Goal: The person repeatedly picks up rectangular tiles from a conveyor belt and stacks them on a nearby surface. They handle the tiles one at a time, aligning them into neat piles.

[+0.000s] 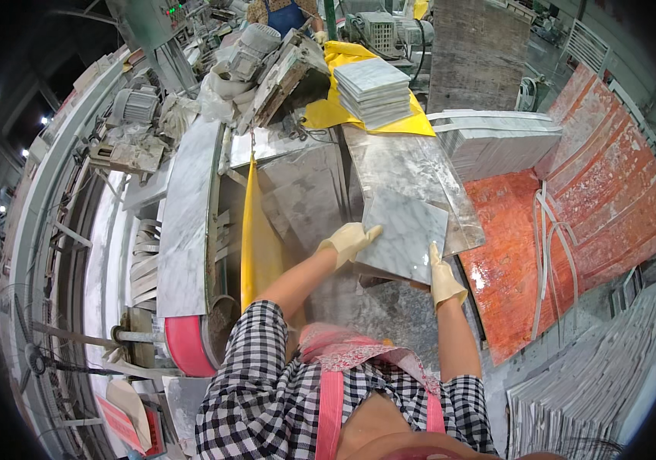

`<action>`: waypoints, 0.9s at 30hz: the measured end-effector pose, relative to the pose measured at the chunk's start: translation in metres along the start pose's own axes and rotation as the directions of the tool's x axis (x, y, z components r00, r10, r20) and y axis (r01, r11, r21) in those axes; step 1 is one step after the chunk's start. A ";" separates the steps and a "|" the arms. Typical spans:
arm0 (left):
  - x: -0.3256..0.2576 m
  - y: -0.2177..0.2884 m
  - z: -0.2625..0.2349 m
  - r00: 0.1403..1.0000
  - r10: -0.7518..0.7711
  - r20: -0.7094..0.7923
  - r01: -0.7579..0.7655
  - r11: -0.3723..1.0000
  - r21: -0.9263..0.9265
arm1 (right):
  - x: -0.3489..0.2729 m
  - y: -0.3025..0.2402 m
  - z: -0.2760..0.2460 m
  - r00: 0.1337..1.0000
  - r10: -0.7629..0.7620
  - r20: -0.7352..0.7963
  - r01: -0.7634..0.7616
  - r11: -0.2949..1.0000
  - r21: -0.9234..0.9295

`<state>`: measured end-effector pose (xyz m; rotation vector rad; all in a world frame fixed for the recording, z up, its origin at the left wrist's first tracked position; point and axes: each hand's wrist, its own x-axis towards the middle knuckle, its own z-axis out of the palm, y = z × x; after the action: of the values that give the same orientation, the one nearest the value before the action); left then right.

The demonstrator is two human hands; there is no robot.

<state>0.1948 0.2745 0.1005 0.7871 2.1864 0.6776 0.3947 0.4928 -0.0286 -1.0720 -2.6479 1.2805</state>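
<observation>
Between my two gloved hands is a square grey-and-white marble tile (403,230), tilted and polished side up. My left hand (351,243), in a pale cream rubber glove, grips its left edge with the thumb on top. On the lower right edge my right hand (444,280), gloved alike, holds on with the thumb along the face; its other fingers are hidden beneath. Under and beyond the tile lies a wet grey slab (412,165). A stack of similar marble tiles (374,90) rests on yellow sheeting (330,116) at the slab's far end.
To the right stand strapped tiles (496,146) and an orange-red board (500,222) with loose white straps. Many thin slabs (588,383) stand at lower right. A long marble strip (190,222) lies on the left machine, near a motor (135,106). Another person (286,14) stands at the far side.
</observation>
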 end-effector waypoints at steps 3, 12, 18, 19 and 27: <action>0.022 -0.009 0.002 1.000 0.020 -0.002 -0.019 0.989 0.149 | -0.016 -0.023 -0.001 0.954 0.282 -0.101 -0.243 0.926 0.288; 0.025 -0.016 0.005 0.995 0.019 -0.101 0.031 0.883 0.467 | -0.037 -0.068 -0.013 0.947 0.312 -0.078 -0.221 0.806 0.549; -0.023 -0.109 -0.084 0.715 -0.190 -0.673 0.057 0.975 -0.215 | -0.027 -0.043 -0.007 0.946 0.325 -0.003 -0.263 0.771 0.580; -0.034 -0.135 -0.097 0.661 -0.194 -0.725 0.118 0.981 -0.156 | -0.026 -0.040 -0.005 0.948 0.317 -0.022 -0.247 0.778 0.578; -0.170 -0.336 -0.069 0.297 -0.114 -0.948 0.743 0.651 0.154 | -0.033 -0.054 -0.010 0.963 0.270 0.015 -0.215 0.730 0.649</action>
<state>0.1281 -0.0876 -0.0041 -0.1609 3.5249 -0.0150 0.3917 0.4564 0.0247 -1.3079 -1.7721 1.9401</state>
